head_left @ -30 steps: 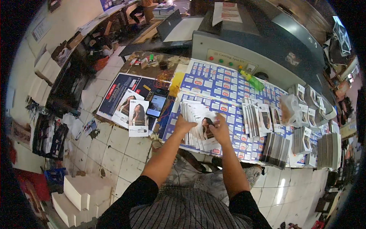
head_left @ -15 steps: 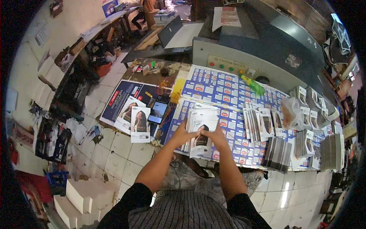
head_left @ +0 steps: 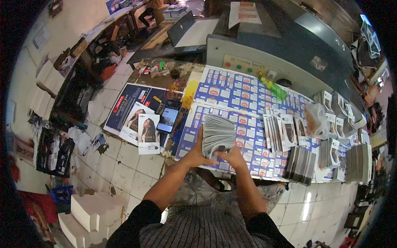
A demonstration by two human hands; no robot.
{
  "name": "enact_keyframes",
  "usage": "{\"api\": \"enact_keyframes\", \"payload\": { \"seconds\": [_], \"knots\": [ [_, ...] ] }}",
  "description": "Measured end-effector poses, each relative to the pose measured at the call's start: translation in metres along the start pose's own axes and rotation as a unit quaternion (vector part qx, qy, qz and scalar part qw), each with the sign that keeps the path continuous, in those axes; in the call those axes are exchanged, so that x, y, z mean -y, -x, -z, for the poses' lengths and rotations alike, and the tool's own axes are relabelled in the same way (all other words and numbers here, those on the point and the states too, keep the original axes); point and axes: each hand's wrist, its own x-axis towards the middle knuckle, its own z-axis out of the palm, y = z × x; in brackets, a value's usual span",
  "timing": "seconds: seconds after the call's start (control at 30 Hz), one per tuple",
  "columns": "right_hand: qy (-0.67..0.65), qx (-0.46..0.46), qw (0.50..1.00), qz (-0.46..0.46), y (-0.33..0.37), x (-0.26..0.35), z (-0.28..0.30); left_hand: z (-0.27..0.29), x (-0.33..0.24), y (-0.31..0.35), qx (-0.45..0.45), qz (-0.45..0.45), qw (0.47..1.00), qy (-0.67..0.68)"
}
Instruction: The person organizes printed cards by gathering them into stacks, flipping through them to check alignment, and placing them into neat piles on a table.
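Note:
A thick stack of printed cards (head_left: pixel 218 131) stands in front of me with its many edges facing up, fanned and bowed. My left hand (head_left: pixel 197 154) is wrapped round the stack's left side and lower corner. At the lower right, my right hand (head_left: pixel 232 156) grips the near end, thumb and fingers closed on the cards. The cards' printed faces are mostly hidden now. Under the stack lies a blue and white printed sheet (head_left: pixel 252 155) that covers the table. Left of my hands, a phone (head_left: pixel 168 119) with a lit screen lies beside a single printed card (head_left: pixel 148 134).
To the right are overlapping cards (head_left: pixel 286 130), dark-edged stacks (head_left: pixel 300 165) and a clear plastic bag (head_left: pixel 317 120). A green bottle (head_left: pixel 276 91) lies near the grey machine panel (head_left: pixel 248 62). White paper blocks (head_left: pixel 89 213) sit on the tiled floor at lower left.
The stack has been tipped from face-up to edges-up, and its cards now bow. My right hand has shifted slightly down and still grips the near end. The view has moved slightly.

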Motion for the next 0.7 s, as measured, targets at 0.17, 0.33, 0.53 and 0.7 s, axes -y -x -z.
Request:
{"api": "enact_keyframes", "payload": {
  "seconds": [0.17, 0.33, 0.53, 0.7],
  "knots": [
    [0.028, -0.008, 1.0, -0.009, 0.002, 0.025, -0.002, 0.013, -0.008, -0.007, 0.019, 0.078, 0.971, 0.227],
    [0.055, 0.005, 0.998, 0.023, 0.001, 0.022, 0.001, 0.01, -0.019, -0.01, 0.003, 0.029, 0.99, 0.139],
    [0.056, -0.015, 0.998, -0.033, 0.01, 0.006, -0.002, -0.001, 0.007, -0.001, 0.019, 0.023, 0.99, 0.138],
    [0.033, 0.016, 0.994, -0.106, 0.007, 0.019, 0.005, -0.003, -0.001, 0.013, 0.029, -0.001, 0.998, 0.051]
  ]
}}
